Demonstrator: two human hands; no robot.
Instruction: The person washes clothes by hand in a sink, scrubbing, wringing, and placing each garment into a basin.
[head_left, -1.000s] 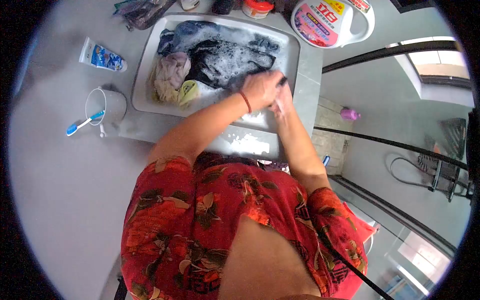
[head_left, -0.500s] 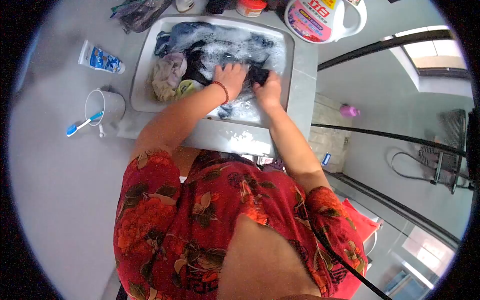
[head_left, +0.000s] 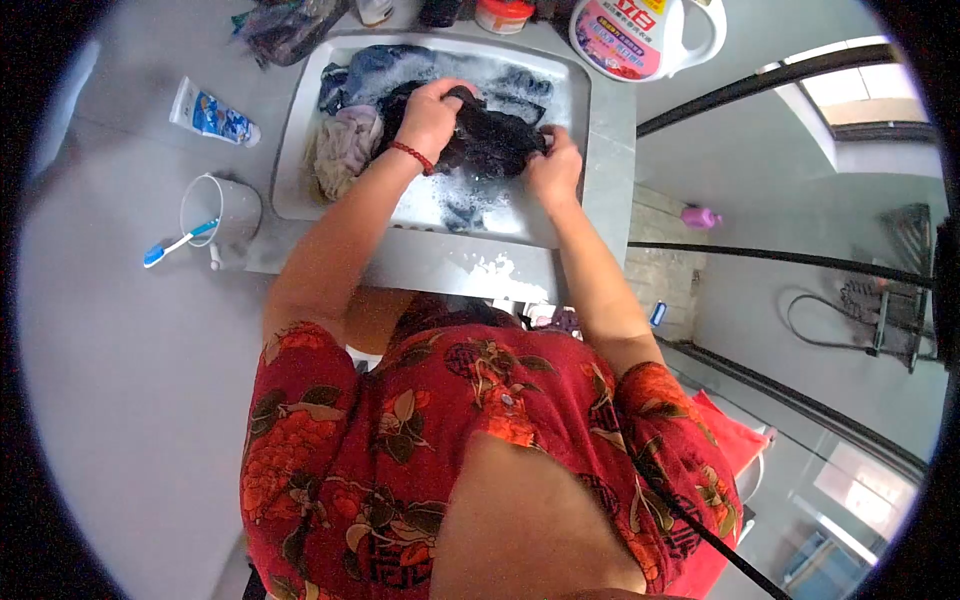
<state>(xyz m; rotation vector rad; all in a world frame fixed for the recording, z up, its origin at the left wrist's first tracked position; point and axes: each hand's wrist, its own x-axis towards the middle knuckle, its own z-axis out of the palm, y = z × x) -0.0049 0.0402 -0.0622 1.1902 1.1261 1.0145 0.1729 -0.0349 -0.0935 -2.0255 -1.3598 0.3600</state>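
1. Left hand (head_left: 428, 122): fingers pinching one bunched end of a black garment (head_left: 497, 145).
2. Right hand (head_left: 556, 172): fingers closed on its other end.
3. Garment: inside the sink (head_left: 296, 170), likely heavy, limp, slippery; bunched edges should grip best.
4. Pale cloth (head_left: 347, 150): sink's left side.

Basin (head_left: 566, 105) open mid-front; cup (head_left: 240, 208) (left) obstructs.
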